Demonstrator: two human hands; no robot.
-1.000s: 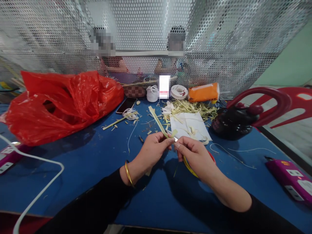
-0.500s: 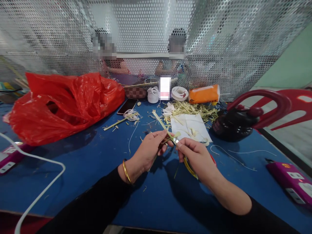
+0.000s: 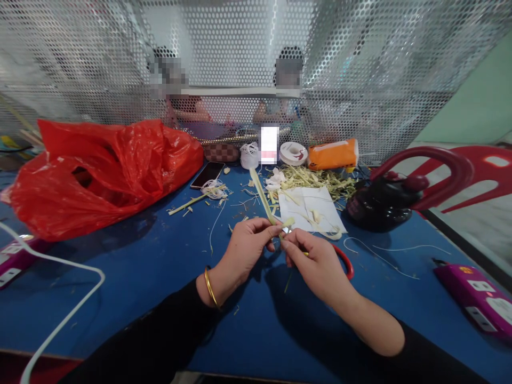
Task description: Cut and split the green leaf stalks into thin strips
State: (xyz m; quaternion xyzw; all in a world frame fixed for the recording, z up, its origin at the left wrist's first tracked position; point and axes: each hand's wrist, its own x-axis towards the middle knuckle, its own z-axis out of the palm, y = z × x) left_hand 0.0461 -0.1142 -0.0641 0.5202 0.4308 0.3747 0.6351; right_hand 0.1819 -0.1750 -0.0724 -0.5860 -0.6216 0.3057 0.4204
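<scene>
My left hand (image 3: 248,245), with a gold bangle at the wrist, is closed in a pinch on a pale green plant strip (image 3: 262,196). The strip runs away from me above the blue table. My right hand (image 3: 312,256) is closed beside it, fingertips close to the left ones. It grips scissors (image 3: 347,262) near the blades; their red handle loop shows beyond the hand, and a bit of yellow handle shows by the fingers. A bright blade glints between the two hands, against the strip. The palm side of both hands is hidden.
A red plastic bag (image 3: 108,176) lies at left, near a phone (image 3: 208,175). Behind the hands are white paper (image 3: 298,205), plant scraps (image 3: 324,181), a ribbon spool (image 3: 294,153) and an orange packet (image 3: 334,154). At right stand a dark pot (image 3: 378,208) and a purple power strip (image 3: 476,298).
Both hands have shifted slightly, the fingertips coming closer together. The strip's far end points more away from me, and the red scissor loop shows more fully.
</scene>
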